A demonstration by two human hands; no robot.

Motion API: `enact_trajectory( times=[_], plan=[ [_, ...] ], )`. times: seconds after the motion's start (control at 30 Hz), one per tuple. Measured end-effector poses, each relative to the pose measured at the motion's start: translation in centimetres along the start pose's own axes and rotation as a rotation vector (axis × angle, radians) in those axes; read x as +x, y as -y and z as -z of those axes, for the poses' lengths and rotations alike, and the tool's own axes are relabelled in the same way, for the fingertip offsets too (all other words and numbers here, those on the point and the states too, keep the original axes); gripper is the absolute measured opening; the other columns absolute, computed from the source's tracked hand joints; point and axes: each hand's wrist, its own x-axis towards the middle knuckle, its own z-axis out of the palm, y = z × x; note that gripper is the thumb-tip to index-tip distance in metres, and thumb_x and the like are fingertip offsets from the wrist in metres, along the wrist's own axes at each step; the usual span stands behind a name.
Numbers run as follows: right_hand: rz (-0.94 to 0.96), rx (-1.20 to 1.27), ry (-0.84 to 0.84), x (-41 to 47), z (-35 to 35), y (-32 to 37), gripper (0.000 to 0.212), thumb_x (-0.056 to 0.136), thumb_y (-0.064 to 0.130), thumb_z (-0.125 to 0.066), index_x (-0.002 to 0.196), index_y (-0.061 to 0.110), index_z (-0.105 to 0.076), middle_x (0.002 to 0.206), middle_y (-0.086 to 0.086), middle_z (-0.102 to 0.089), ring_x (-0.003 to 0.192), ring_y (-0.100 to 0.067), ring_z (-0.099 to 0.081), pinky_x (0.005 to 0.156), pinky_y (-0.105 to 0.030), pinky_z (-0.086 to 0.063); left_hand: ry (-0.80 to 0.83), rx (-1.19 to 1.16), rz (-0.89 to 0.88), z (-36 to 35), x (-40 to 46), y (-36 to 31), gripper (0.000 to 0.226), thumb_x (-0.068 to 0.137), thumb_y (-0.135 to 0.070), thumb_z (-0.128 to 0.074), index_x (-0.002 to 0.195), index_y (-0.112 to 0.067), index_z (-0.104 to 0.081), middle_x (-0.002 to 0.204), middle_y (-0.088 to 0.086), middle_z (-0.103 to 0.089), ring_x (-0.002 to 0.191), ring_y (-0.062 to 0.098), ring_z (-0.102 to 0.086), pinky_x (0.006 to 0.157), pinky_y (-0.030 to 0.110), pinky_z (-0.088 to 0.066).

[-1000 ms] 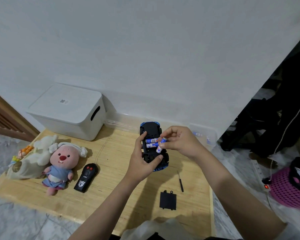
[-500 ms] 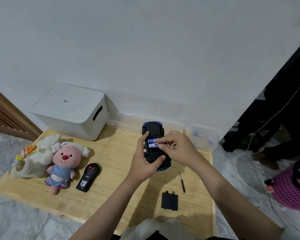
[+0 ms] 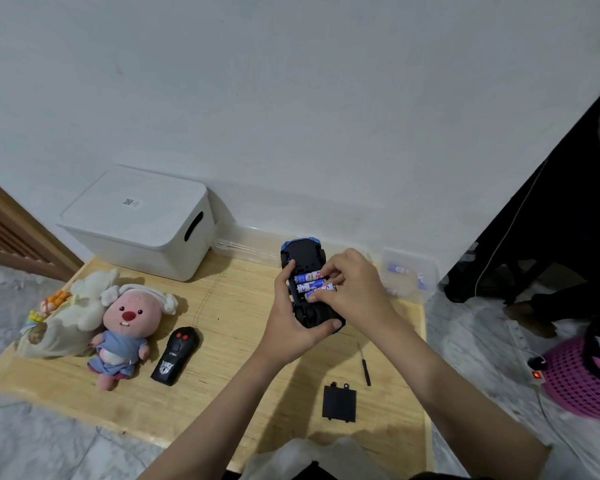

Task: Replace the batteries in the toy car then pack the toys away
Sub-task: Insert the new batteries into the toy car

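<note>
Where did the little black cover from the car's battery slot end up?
The battery cover lies flat on the wooden table, near its front edge, just below the small screwdriver and between the person's forearms.

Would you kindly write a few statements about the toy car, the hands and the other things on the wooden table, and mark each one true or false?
1. The left hand holds the upturned blue toy car. True.
2. The black battery cover is fitted on the car. False: it lies on the wooden table.
3. The right hand presses blue-and-white batteries in the car's bay. True.
4. The lidded white storage box stands open. False: its lid is on.
5. The small black screwdriver is in the right hand. False: it lies on the table.
</note>
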Motion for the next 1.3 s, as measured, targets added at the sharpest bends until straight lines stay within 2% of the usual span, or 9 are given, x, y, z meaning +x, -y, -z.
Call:
enact_trajectory(
  times=[0.07,0.2,0.27,0.43,0.57,0.7,0.87,1.07,1.3],
  plan=[
    [-0.014,0.004,-0.099,-0.4,-0.6,0.1,0.042,0.053,0.022,-0.090,0.082,0.014,-0.060,0.087,0.004,-0.047,0.069,-0.002,-0.054,0.062,-0.011,-0.044,-0.014,0.009,-0.014,-0.3,0.1,-0.2,0.110,0.063,-0.004,-0.086,0.146,-0.030,-0.017,0.131,-0.015,-0.048,0.121,0.008,-0.055,0.101,0.044,-0.048],
    [-0.020,-0.074,-0.224,-0.4,-1.2,0.3,0.054,0.046,0.038,-0.090,0.081,0.014,-0.056,0.086,0.004,-0.049,0.081,-0.016,-0.053,0.067,-0.033,-0.048,-0.068,-0.015,-0.042,-0.8,0.2,-0.4,0.109,0.062,-0.002,-0.085,0.145,-0.029,-0.019,0.131,-0.008,-0.050,0.118,0.013,-0.058,0.100,0.045,-0.048],
    [-0.040,-0.086,-0.239,-0.2,-1.0,0.2,0.059,0.043,0.045,-0.088,0.082,0.017,-0.053,0.087,0.005,-0.048,0.085,-0.017,-0.053,0.068,-0.034,-0.047,-0.086,-0.053,-0.037,-0.9,0.2,-0.5,0.108,0.063,0.003,-0.084,0.144,-0.031,-0.020,0.128,-0.009,-0.052,0.114,0.014,-0.062,0.095,0.046,-0.052],
    [-0.112,-0.097,-0.230,0.0,-0.8,0.3,0.063,0.044,0.048,-0.088,0.077,0.015,-0.047,0.076,0.005,-0.047,0.069,-0.014,-0.047,0.058,-0.029,-0.039,-0.108,-0.069,-0.037,-0.8,0.2,-0.8,0.107,0.063,0.004,-0.083,0.142,-0.036,-0.022,0.122,-0.018,-0.055,0.112,0.014,-0.063,0.092,0.049,-0.053],
    [-0.069,-0.013,-0.264,0.0,-1.3,0.0,0.047,0.051,0.037,-0.090,0.068,0.012,-0.053,0.070,-0.001,-0.055,0.063,-0.014,-0.051,0.055,-0.026,-0.041,-0.124,-0.087,-0.031,-0.9,0.3,-1.1,0.107,0.063,0.005,-0.082,0.142,-0.033,-0.021,0.126,-0.011,-0.055,0.112,0.015,-0.063,0.093,0.050,-0.052],
    [0.021,0.083,-0.262,-0.3,-1.6,-0.2,0.014,0.067,0.013,-0.083,0.072,0.011,-0.071,0.075,-0.002,-0.062,0.060,-0.001,-0.058,0.062,-0.017,-0.048,-0.152,-0.113,-0.019,-0.8,0.3,-1.2,0.105,0.065,0.004,-0.083,0.137,-0.042,-0.022,0.118,-0.025,-0.058,0.112,0.014,-0.063,0.093,0.051,-0.052],
    [0.042,0.118,-0.310,-0.9,-1.9,-0.4,0.008,0.069,0.006,-0.081,0.073,0.007,-0.075,0.069,0.001,-0.059,0.062,-0.015,-0.061,0.061,-0.025,-0.052,-0.155,-0.084,-0.033,-0.4,0.3,-1.1,0.105,0.063,0.006,-0.083,0.138,-0.036,-0.023,0.122,-0.013,-0.056,0.110,0.012,-0.063,0.093,0.042,-0.054],
    [-0.100,0.241,-0.218,-1.2,-1.9,-0.1,0.010,0.067,0.011,-0.084,0.072,0.012,-0.075,0.071,0.002,-0.058,0.060,-0.006,-0.055,0.056,-0.011,-0.044,-0.105,-0.006,-0.092,0.3,0.2,-1.6,0.106,0.060,0.005,-0.084,0.142,-0.025,-0.024,0.122,-0.007,-0.052,0.107,0.005,-0.063,0.086,0.018,-0.051],
    [-0.431,0.302,0.059,0.9,-0.5,-1.4,0.048,0.048,0.020,-0.094,0.061,0.014,-0.048,0.060,0.003,-0.049,0.054,-0.013,-0.046,0.052,-0.027,-0.038,-0.066,0.027,-0.051,0.8,-0.9,-0.7,0.108,0.059,0.001,-0.086,0.142,-0.029,-0.026,0.124,-0.008,-0.048,0.104,0.001,-0.062,0.080,0.017,-0.053]
  ],
)
